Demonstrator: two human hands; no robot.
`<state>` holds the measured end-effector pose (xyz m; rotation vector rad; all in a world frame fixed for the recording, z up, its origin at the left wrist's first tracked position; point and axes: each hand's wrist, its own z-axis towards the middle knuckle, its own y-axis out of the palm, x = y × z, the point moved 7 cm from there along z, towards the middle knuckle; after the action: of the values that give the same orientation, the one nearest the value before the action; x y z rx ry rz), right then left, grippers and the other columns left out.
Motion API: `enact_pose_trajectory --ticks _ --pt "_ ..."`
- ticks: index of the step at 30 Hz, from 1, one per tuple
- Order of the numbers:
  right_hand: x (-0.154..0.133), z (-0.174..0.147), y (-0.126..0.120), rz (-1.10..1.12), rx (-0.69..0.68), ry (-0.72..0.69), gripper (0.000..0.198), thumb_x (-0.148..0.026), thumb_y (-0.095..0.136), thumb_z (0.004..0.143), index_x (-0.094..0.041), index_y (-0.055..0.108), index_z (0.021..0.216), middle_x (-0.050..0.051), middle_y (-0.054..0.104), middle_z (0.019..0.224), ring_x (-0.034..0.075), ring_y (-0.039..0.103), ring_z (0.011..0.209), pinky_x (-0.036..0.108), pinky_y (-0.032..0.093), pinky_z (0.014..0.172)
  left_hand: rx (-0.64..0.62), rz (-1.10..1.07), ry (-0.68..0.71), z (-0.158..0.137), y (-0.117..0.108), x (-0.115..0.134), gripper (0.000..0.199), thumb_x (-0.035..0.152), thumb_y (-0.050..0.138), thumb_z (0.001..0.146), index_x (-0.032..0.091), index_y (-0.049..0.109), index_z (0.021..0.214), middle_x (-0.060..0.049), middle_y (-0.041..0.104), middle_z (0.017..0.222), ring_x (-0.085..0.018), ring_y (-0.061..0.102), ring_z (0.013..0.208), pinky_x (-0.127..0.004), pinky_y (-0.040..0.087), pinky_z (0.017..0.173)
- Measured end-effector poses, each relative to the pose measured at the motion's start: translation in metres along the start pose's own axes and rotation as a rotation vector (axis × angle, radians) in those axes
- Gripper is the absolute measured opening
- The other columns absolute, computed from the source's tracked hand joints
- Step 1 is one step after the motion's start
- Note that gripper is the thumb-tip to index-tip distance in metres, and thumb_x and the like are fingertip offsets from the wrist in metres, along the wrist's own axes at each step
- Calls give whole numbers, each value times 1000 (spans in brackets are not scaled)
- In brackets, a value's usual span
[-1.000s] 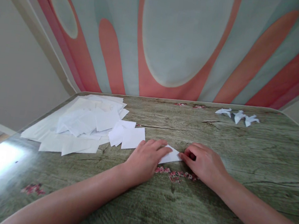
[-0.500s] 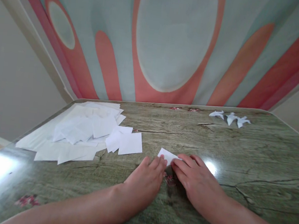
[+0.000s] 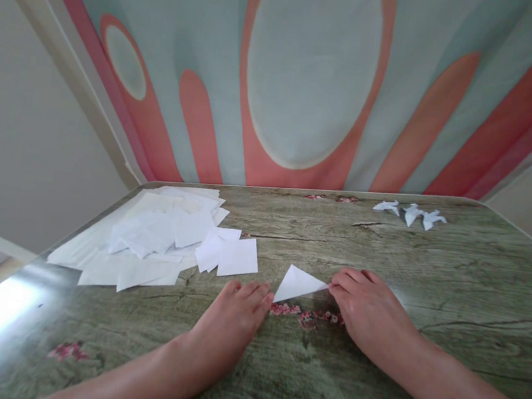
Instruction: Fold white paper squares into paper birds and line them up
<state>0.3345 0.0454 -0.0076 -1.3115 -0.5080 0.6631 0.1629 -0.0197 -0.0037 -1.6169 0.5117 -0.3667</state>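
A white sheet of paper folded into a triangle [image 3: 301, 285] lies on the table between my hands. My left hand [image 3: 237, 315] is at its lower left corner, with the fingers close together and the tips at that corner. At the right corner my right hand [image 3: 363, 303] pinches the paper's point between thumb and fingers. Both hands rest low over the wood-patterned table [image 3: 467, 293]. Part of each thumb is hidden.
To the left lies a spread pile of white paper sheets [image 3: 142, 230], with several small square sheets [image 3: 239, 258] at its right edge. Small folded white paper figures [image 3: 411, 213] stand at the far right. Behind the table hangs a patterned curtain [image 3: 309, 70].
My hands have moved apart, the left to the left and the right to the right. More of the folded triangle now shows between them. The camera view has shifted slightly.
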Motion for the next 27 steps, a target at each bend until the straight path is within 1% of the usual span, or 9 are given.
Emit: enact_pose_trajectory --ticks 4,5,9,13,15,17,20,24,27 --pt "16 -1 0 192 132 67 29 -5 49 85 -19 68 103 6 68 104 23 58 99 41 42 86 147 -308 -162 11 -16 -20 22 23 46 91 17 57 109 -10 56 129 -24 51 120 -42 41 100" --pt "20 0 1 262 168 87 31 -7 48 87 -18 64 111 7 66 110 22 57 104 40 42 90 183 -382 -194 16 -16 -24 29 26 51 89 16 53 115 -12 56 128 -24 51 119 -41 42 100" --pt "23 9 16 567 167 142 48 -16 59 84 -21 49 130 6 62 119 21 55 110 38 43 96 214 -615 -232 41 -3 -26 87 31 74 71 14 26 141 -12 58 120 -26 54 113 -41 43 98" --pt "12 16 23 658 140 152 65 -9 65 75 -22 43 134 6 64 112 23 56 105 42 43 94 257 -667 -196 54 7 -17 101 18 73 70 24 9 148 -6 59 112 -25 54 106 -43 42 97" --pt "6 16 20 650 158 121 57 -7 65 74 -22 49 127 6 65 107 23 56 101 42 43 90 297 -671 -150 53 7 -11 100 12 68 72 28 5 148 -4 59 110 -23 54 103 -42 41 96" --pt "0 17 15 622 166 43 33 -6 61 77 -23 60 106 4 66 97 23 56 97 40 43 86 321 -657 -99 50 4 -5 98 9 65 74 29 4 148 -3 59 110 -23 53 103 -43 40 96" --pt "-1 15 10 564 201 -49 21 -2 52 83 -22 61 81 2 66 87 22 55 98 40 39 87 305 -588 -30 46 1 1 85 16 66 77 27 16 146 -4 61 112 -25 51 106 -45 38 96" --pt "1 11 8 558 205 -118 27 3 46 81 -20 58 81 0 67 86 19 57 96 39 38 89 254 -465 21 45 -4 6 55 31 65 82 24 43 132 -6 59 121 -28 48 111 -45 37 96" --pt "-1 6 4 498 179 -138 22 -1 53 80 -20 60 89 3 68 92 20 59 93 40 39 88 230 -380 33 47 -6 11 39 34 58 86 22 53 122 -7 59 116 -27 49 108 -44 38 95"
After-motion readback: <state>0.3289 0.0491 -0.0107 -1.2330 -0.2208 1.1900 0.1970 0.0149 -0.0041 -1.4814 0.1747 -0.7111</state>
